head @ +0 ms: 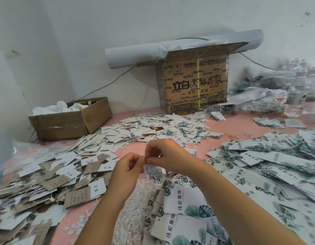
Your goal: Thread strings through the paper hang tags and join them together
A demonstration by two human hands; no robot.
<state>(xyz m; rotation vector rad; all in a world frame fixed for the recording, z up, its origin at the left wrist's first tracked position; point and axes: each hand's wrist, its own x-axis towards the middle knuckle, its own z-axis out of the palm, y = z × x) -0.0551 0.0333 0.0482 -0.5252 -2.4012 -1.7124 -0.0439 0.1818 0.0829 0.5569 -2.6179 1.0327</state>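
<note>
L hand & R hand meet at fingertips, both grips pinching string above hang tags

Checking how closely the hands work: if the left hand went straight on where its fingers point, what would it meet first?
Probably the right hand: fingers of the left hand point at it, tips nearly touching.

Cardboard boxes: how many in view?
2. A low open box sits at rear left. A taller printed box stands at rear centre, under a paper roll. More may be hidden behind the plastic bags.
</note>
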